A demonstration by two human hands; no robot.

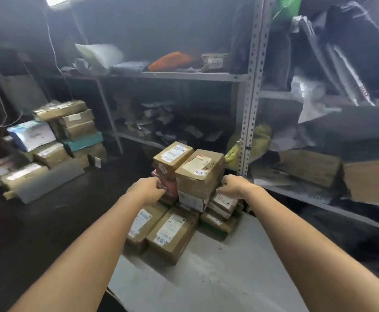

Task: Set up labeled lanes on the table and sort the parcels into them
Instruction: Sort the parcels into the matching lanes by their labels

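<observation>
Left hand (149,188) and right hand (231,186) clasp the stacked parcels (198,174).

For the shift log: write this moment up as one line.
left hand: grips pink parcel | right hand: grips parcel stack, right side | table: stack at far end

The pile of parcels (197,174) fills the far end of the table (217,271). The near grey top leaves room to move. A metal shelf post (250,109) and full shelves (272,95) crowd the right side. On the left the dark floor (49,233) is open, with a box stack (55,143) well apart.
</observation>
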